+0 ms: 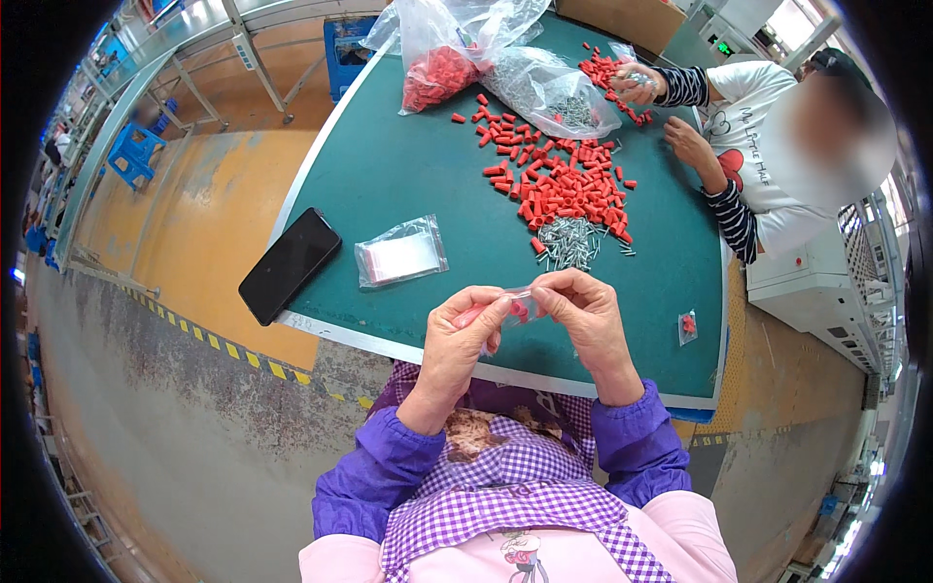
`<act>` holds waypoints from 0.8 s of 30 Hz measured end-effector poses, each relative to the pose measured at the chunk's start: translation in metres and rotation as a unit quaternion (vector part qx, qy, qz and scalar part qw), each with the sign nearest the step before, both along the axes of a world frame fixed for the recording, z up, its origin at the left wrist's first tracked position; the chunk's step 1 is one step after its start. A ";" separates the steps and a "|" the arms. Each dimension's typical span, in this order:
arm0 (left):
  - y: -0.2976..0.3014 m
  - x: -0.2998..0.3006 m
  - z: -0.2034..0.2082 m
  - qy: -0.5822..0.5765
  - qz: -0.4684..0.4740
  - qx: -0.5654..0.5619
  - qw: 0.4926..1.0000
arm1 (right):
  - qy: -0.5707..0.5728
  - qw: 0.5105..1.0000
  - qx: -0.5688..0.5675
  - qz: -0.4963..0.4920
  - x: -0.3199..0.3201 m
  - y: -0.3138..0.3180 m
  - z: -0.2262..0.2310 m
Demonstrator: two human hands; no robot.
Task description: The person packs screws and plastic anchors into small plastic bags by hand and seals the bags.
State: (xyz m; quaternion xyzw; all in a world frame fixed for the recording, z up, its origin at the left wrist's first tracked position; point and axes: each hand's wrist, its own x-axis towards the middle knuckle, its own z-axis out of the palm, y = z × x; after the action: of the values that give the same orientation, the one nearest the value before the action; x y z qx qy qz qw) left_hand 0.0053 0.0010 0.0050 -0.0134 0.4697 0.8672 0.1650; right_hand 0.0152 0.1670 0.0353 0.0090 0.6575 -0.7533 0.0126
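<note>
Above the table's near edge, a small clear plastic bag (522, 309) with red pieces in it hangs between my two hands. My left hand (462, 330) pinches one side of the bag, and my right hand (586, 316) pinches its top edge with thumb and forefinger. Just beyond my hands lies a small heap of metal screws (568, 241). It borders a wide spread of short red plastic cylinders (573, 185). A filled small bag (687, 328) with red pieces rests at the table's right side.
On the green table (389, 209) lie a black phone (290, 264) and a clear packet of white bags (400, 255). Farther off stand a large bag of red cylinders (439, 78) and a bag of screws (573, 112). A co-worker's hands (639, 85) handle pieces at the far right.
</note>
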 end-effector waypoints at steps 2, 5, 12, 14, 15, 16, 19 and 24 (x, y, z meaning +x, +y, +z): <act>0.002 0.001 0.001 0.022 0.006 -0.004 1.000 | 0.008 1.000 -0.006 -0.006 -0.001 0.002 -0.006; -0.002 0.001 0.004 0.012 -0.011 -0.038 0.999 | 0.014 1.000 -0.007 -0.010 0.001 0.002 -0.008; 0.002 0.001 -0.003 0.050 0.030 -0.059 0.997 | 0.069 0.990 0.121 -0.038 0.008 -0.003 -0.012; 0.003 0.002 -0.002 0.026 0.039 -0.029 0.998 | 0.068 0.992 0.103 -0.040 0.008 -0.005 -0.011; 0.003 0.001 -0.001 0.026 0.037 -0.029 0.999 | 0.067 0.993 0.086 -0.043 0.008 -0.006 -0.010; 0.003 0.001 0.003 0.022 0.017 -0.051 0.998 | 0.067 0.993 0.087 -0.045 0.008 -0.005 -0.009; 0.008 0.002 0.003 0.046 -0.005 -0.061 0.997 | 0.080 0.988 0.125 -0.032 0.010 -0.005 -0.002; 0.015 0.008 -0.013 0.179 0.014 -0.103 0.978 | 0.106 0.955 0.274 -0.046 0.026 -0.006 0.000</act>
State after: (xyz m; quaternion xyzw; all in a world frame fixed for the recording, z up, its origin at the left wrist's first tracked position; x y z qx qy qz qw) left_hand 0.0137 0.0163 -0.0080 0.1181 0.5782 0.8048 0.0639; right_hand 0.0410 0.1608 0.0355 -0.0374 0.8352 -0.5405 -0.0944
